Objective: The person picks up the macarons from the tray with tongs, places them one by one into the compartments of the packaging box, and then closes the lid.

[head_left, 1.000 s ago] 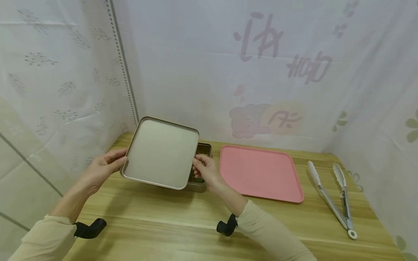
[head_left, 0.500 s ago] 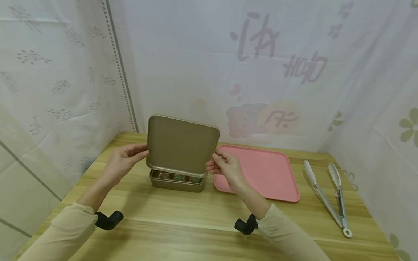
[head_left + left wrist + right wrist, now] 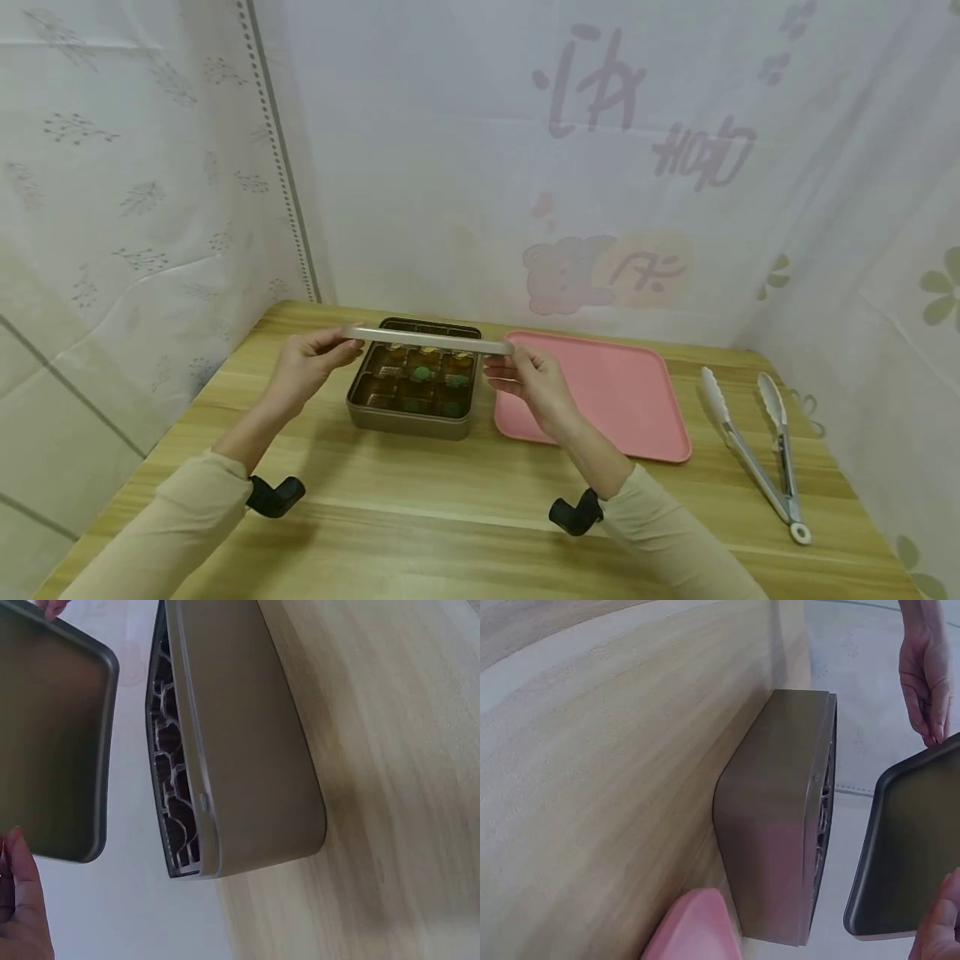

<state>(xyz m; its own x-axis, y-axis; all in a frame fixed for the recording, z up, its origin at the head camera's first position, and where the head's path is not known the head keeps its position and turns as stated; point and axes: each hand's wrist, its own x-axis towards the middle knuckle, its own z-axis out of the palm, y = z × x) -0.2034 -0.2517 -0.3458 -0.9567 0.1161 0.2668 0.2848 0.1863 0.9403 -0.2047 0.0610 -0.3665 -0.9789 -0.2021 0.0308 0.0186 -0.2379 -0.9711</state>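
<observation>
Between both hands a metal lid hangs above a metal tin, seen edge-on from the head. My left hand pinches the lid's left edge, and my right hand pinches its right edge. The tin stands uncovered on the table, with a brown divided insert inside. Several compartments hold small green and yellow pieces, too small to identify. In the left wrist view, the underside of the lid shows apart from the tin. The right wrist view also has the lid clear of the tin.
A pink tray lies just right of the tin. Farther right, metal tongs with pale scalloped tips lie spread on the wooden table. White patterned curtains hang behind and at the sides.
The lid has moved right and tipped from facing the camera, through its inner side, to nearly edge-on above the tin. The tin's compartments have come into sight. Both hands keep hold of the lid.
</observation>
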